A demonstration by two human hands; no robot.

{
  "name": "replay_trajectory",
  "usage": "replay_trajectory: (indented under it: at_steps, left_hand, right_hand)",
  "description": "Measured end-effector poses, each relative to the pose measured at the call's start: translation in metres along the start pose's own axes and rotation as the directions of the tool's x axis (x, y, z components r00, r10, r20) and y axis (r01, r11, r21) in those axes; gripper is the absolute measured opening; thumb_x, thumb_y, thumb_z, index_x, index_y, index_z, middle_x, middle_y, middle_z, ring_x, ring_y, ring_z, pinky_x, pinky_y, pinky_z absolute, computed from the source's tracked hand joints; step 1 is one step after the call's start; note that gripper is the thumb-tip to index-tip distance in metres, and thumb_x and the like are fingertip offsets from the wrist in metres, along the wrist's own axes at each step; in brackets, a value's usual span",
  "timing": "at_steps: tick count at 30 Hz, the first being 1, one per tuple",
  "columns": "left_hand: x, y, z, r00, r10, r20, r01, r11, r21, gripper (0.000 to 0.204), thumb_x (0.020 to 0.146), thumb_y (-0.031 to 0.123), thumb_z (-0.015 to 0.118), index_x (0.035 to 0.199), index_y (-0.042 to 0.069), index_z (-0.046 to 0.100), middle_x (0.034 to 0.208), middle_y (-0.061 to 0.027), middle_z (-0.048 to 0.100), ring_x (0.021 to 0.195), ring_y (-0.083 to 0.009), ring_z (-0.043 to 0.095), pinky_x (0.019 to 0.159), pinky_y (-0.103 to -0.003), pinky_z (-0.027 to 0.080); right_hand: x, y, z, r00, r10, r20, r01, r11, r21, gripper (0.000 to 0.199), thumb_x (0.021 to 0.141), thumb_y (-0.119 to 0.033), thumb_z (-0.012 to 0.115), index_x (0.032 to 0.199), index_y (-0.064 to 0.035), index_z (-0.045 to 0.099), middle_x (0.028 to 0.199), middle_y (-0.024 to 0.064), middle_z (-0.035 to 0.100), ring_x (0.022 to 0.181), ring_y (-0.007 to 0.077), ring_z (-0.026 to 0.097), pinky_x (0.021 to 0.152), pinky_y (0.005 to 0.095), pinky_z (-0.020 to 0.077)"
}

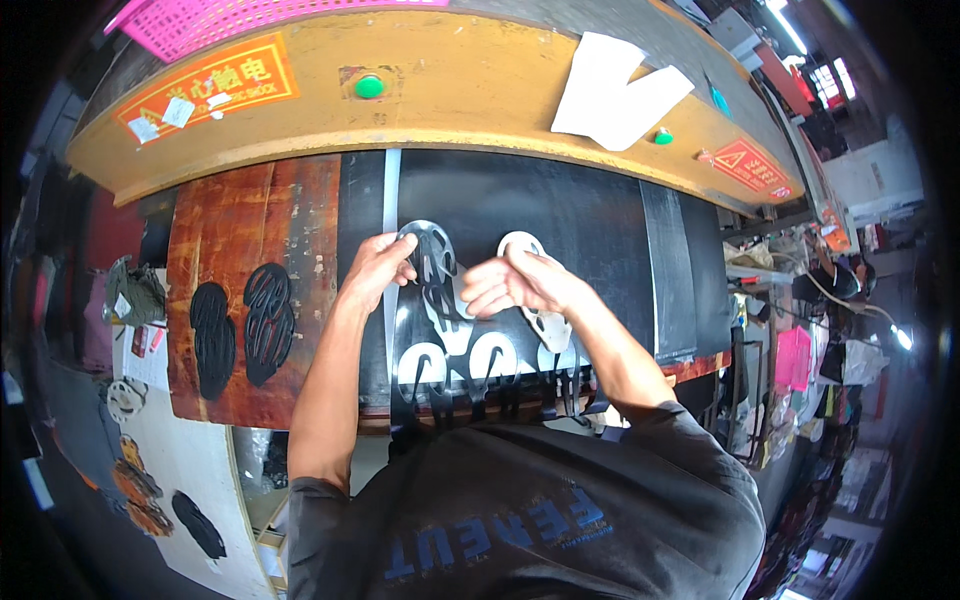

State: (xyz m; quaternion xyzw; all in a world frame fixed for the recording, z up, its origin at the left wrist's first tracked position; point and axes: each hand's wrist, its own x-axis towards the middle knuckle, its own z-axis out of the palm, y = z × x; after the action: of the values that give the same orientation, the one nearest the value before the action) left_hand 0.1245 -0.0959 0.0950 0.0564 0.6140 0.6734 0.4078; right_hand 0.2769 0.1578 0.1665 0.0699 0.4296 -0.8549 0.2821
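My left hand (378, 266) grips the upper edge of a black cut-out sole-shaped piece (432, 262) lying on the black sheet (560, 215) on the press bed. My right hand (515, 283) is closed over the right side of the same piece, next to a pale metal cutting die (545, 322) that lies on the sheet under my wrist. Below my hands the sheet shows several sole-shaped holes (470, 362) where pieces were cut out.
A yellow press beam (300, 125) with a green button (369, 86) and white papers (615, 92) spans the back. Two black cut pieces (242, 328) lie on the brown board at left. A pink basket (215, 20) sits behind. More dies and pieces lie lower left.
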Motion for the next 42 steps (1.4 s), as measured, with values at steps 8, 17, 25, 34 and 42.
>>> replay_trajectory:
  at_steps: [8, 17, 25, 34, 42]
  left_hand:
    - [-0.016, -0.002, -0.005, 0.993, 0.113, -0.035, -0.110, 0.989, 0.099, 0.019, 0.104, 0.020, 0.074, 0.102, 0.001, 0.072, 0.083, -0.0033, 0.071, 0.069, -0.0109, 0.068, 0.060, -0.027, 0.055]
    - [-0.016, -0.019, 0.010, 0.942, 0.327, -0.071, -0.266, 0.861, 0.433, 0.012, 0.102, 0.013, 0.074, 0.097, 0.002, 0.073, 0.082, -0.0001, 0.070, 0.071, -0.0078, 0.064, 0.063, -0.028, 0.053]
    - [-0.027, -0.046, 0.028, 0.945, 0.242, -0.219, -0.247, 0.969, 0.003, 0.012, 0.104, 0.010, 0.071, 0.108, -0.001, 0.072, 0.089, -0.0018, 0.071, 0.077, -0.0085, 0.065, 0.071, -0.026, 0.056]
    - [-0.046, -0.035, -0.016, 0.978, 0.206, -0.042, -0.189, 0.777, -0.601, 0.012, 0.109, 0.019, 0.063, 0.117, 0.010, 0.065, 0.109, -0.0042, 0.074, 0.098, -0.0166, 0.071, 0.086, -0.035, 0.058]
    - [-0.053, -0.051, -0.006, 0.974, 0.182, -0.134, -0.226, 0.802, -0.553, 0.015, 0.109, 0.016, 0.066, 0.121, 0.007, 0.068, 0.111, -0.0051, 0.075, 0.097, -0.0147, 0.071, 0.084, -0.031, 0.058]
  right_hand:
    - [0.086, 0.043, -0.003, 0.955, -0.163, -0.247, 0.069, 0.934, -0.351, 0.035, 0.099, -0.008, 0.076, 0.133, -0.0110, 0.074, 0.114, 0.0009, 0.078, 0.099, 0.0111, 0.071, 0.078, 0.0267, 0.0608]
    - [0.096, 0.044, 0.000, 0.861, -0.349, -0.371, 0.109, 0.838, -0.534, 0.018, 0.098, -0.021, 0.081, 0.105, -0.0044, 0.078, 0.090, -0.0017, 0.074, 0.077, 0.0061, 0.064, 0.068, 0.0233, 0.0523]
    - [0.091, 0.016, 0.021, 0.943, -0.264, -0.203, -0.205, 0.020, -0.979, 0.035, 0.088, -0.031, 0.069, 0.105, -0.0012, 0.074, 0.098, 0.0264, 0.075, 0.099, 0.0468, 0.072, 0.088, 0.0541, 0.0565]
    - [0.080, 0.021, 0.014, 0.984, -0.052, -0.172, 0.019, 0.982, -0.187, 0.047, 0.109, -0.031, 0.069, 0.145, -0.0024, 0.064, 0.113, 0.0052, 0.077, 0.100, 0.0140, 0.072, 0.086, 0.0298, 0.0604]
    - [0.104, 0.064, 0.026, 0.848, -0.528, 0.046, 0.254, 0.329, -0.909, 0.025, 0.094, -0.012, 0.080, 0.116, -0.0047, 0.074, 0.093, 0.0095, 0.072, 0.089, 0.0219, 0.073, 0.082, 0.0363, 0.0580]
